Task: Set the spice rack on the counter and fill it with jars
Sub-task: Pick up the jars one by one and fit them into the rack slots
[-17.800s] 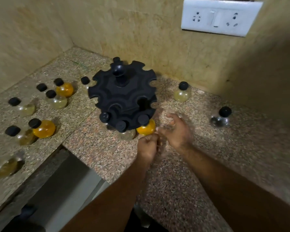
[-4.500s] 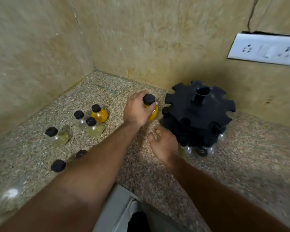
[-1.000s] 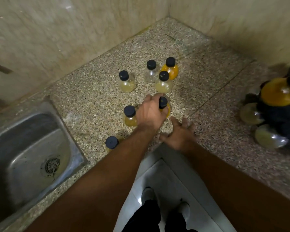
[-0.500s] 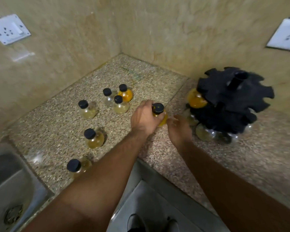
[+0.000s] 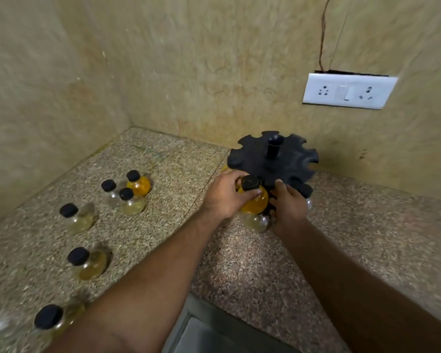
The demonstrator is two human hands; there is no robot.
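Observation:
The black round spice rack (image 5: 285, 159) stands on the granite counter (image 5: 239, 263) near the back wall. My left hand (image 5: 224, 196) grips an orange jar (image 5: 256, 201) with a black cap and holds it against the rack's front edge. My right hand (image 5: 289, 206) rests on the rack just right of that jar, fingers touching the rack. A pale jar (image 5: 256, 222) hangs in the rack's lower tier under the orange one. Several loose jars stand on the counter to the left, among them an orange one (image 5: 139, 184) and a pale one (image 5: 79, 219).
A white wall socket plate (image 5: 348, 90) with a wire above it sits on the back wall, right of the rack. Walls meet in a corner behind the loose jars. The counter's front edge (image 5: 239, 305) runs below my arms, with floor beneath.
My left hand has carried the orange jar rightward from the open counter up to the rack's front edge. My right hand has moved onto the rack.

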